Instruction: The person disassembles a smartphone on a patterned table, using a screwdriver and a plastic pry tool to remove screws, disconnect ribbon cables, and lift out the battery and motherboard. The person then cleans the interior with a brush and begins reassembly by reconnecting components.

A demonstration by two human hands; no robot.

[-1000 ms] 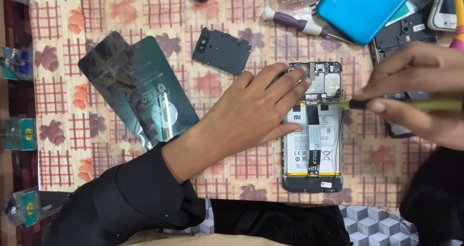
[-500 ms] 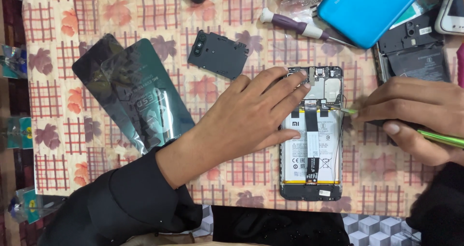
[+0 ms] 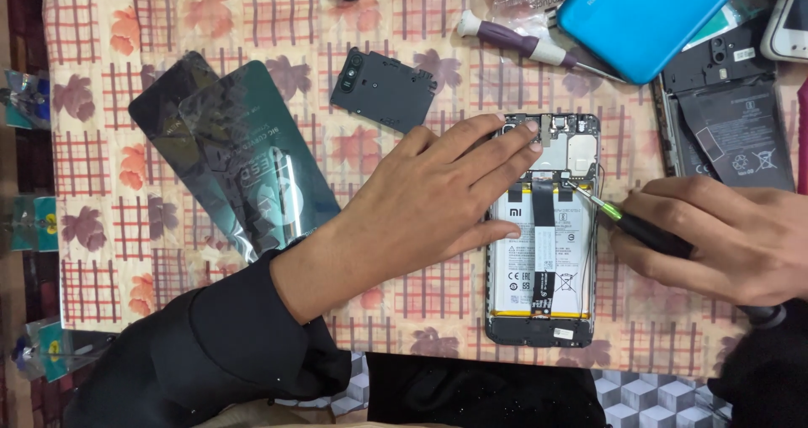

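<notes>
Opened phone (image 3: 543, 251), its back cover off and its battery and circuit board bare, lies flat on the tabletop (image 3: 109, 142), which wears a cloth of red checks and leaf prints. The left hand (image 3: 429, 205) lies across the phone's left edge, palm down, fingers (image 3: 505, 138) spread narrow and flat: the upper ones press on the board near the phone's top, the lowest rests on the battery. It pins the phone rather than gripping it. The right hand (image 3: 724, 239), just right of the phone, has its fingers closed around a black-handled screwdriver (image 3: 627, 222) with a green collar; the thin metal tip touches the board at the phone's upper right, just above the battery.

Up and left of the phone, near it, lies a small black inner cover plate (image 3: 383, 87) with camera cut-outs. Farther left of the phone lies a dark glossy back panel (image 3: 252, 175) in a clear wrapper, overlapping a second dark sheet. Above the phone lies a purple-handled screwdriver (image 3: 526, 45), and right of that a bright blue phone back cover (image 3: 648, 15). Up and right of the phone, well apart, a second opened phone (image 3: 728, 116) shows its black battery.
</notes>
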